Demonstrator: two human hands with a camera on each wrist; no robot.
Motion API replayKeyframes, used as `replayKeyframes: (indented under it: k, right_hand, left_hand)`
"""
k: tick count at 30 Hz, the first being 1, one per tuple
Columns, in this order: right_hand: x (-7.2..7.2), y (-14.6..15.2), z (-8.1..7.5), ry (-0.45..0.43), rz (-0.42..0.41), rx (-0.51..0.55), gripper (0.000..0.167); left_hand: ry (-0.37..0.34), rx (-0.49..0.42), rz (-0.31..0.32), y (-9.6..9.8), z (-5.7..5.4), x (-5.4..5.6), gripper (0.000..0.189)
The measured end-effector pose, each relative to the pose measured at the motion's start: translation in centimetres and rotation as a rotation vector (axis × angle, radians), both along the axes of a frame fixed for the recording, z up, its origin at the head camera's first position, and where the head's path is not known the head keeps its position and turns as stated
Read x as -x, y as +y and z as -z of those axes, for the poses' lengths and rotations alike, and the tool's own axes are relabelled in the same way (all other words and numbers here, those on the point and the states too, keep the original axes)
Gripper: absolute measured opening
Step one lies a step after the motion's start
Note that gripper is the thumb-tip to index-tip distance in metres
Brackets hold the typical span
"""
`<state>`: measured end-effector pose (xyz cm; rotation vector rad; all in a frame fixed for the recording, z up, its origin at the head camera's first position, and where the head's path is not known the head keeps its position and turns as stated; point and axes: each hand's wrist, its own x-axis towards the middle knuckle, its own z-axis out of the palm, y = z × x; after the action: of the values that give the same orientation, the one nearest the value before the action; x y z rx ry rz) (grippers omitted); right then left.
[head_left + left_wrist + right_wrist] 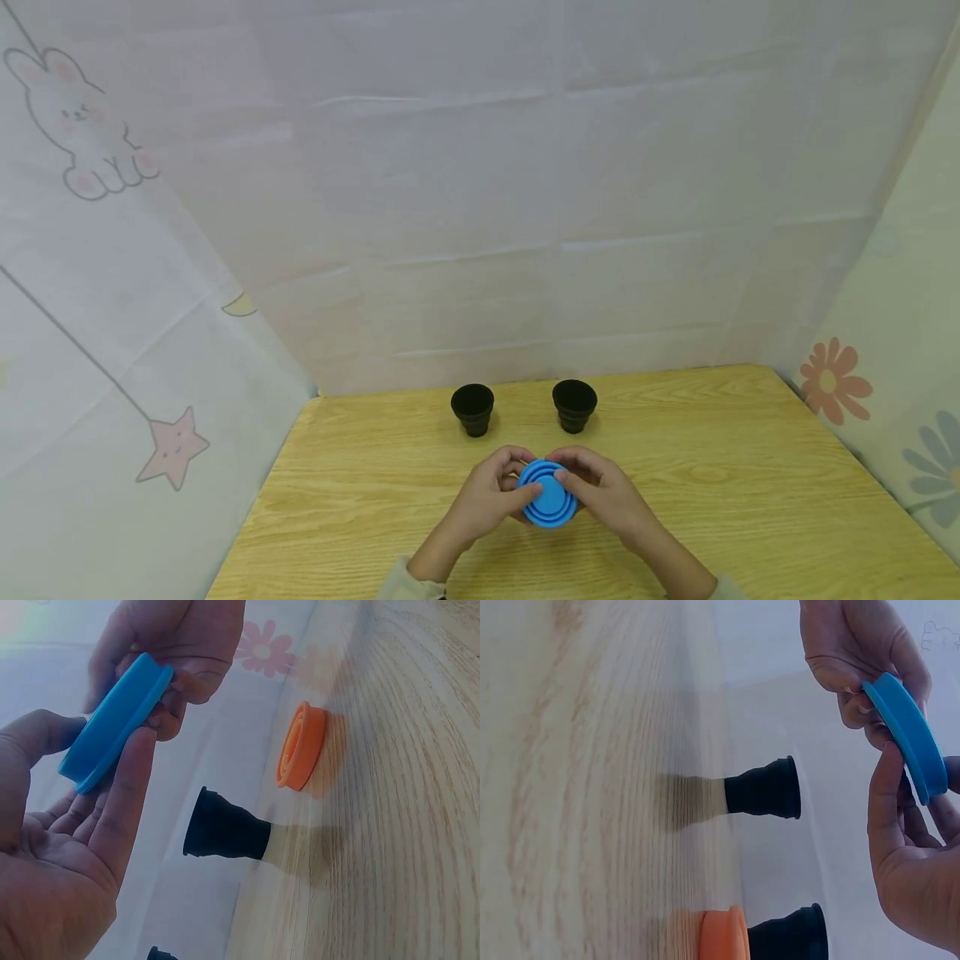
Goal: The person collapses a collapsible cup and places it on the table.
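Observation:
A blue collapsible cup (551, 496), folded flat into a disc of concentric rings, is held above the table between both hands. My left hand (487, 498) pinches its left side, thumb on the ringed face and fingers behind. On the opposite side my right hand (609, 502) grips it the same way, thumb also on the face. Both wrist views show the blue disc (116, 724) edge-on. An orange collapsible cup (306, 746), also flattened, lies on the table; the hands hide it in the head view.
Two black collapsible cups, one on the left (472, 408) and one on the right (574, 406), stand extended and upright near the back of the wooden table (360, 475). Printed cloth (450, 208) hangs behind and at both sides of the table.

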<state>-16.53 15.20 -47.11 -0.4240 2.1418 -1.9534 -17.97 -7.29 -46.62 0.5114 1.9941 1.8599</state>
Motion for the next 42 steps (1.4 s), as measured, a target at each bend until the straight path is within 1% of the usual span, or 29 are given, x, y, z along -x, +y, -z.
replayKeyframes:
  k: [6, 10, 14, 17, 25, 36, 39, 42]
  right_hand:
    - [0.1, 0.23, 0.14, 0.031, -0.062, 0.001, 0.043]
    - [0.14, 0.23, 0.17, 0.037, -0.061, -0.005, 0.043]
    - [0.08, 0.14, 0.07, 0.017, -0.035, 0.003, 0.045]
    - [0.09, 0.09, 0.05, 0.0, -0.027, 0.008, 0.046]
    - [0.15, -0.03, 0.15, -0.033, -0.042, 0.018, 0.048]
    - [0.25, -0.1, 0.15, -0.073, -0.059, 0.036, 0.049]
    - [0.3, -0.13, 0.16, -0.088, -0.051, 0.041, 0.049]
    - [0.42, -0.17, 0.16, -0.122, -0.031, 0.052, 0.048]
  left_hand:
    - [-0.012, -0.005, -0.013, -0.14, 0.24, 0.13, 0.041]
    - [-0.028, -0.016, 0.002, -0.26, 0.33, 0.24, 0.044]
    - [-0.046, -0.04, 0.032, -0.43, 0.25, 0.28, 0.048]
    - [-0.056, -0.042, 0.042, -0.53, 0.21, 0.26, 0.05]
    - [-0.083, -0.031, 0.022, -0.63, 0.16, 0.21, 0.05]
    - [-0.081, -0.007, 0.011, -0.71, 0.08, 0.06, 0.048]
    - [-0.079, -0.003, 0.008, -0.76, 0.11, 0.04, 0.048]
    - [-0.073, -0.007, 0.011, -0.86, 0.15, 0.05, 0.047]
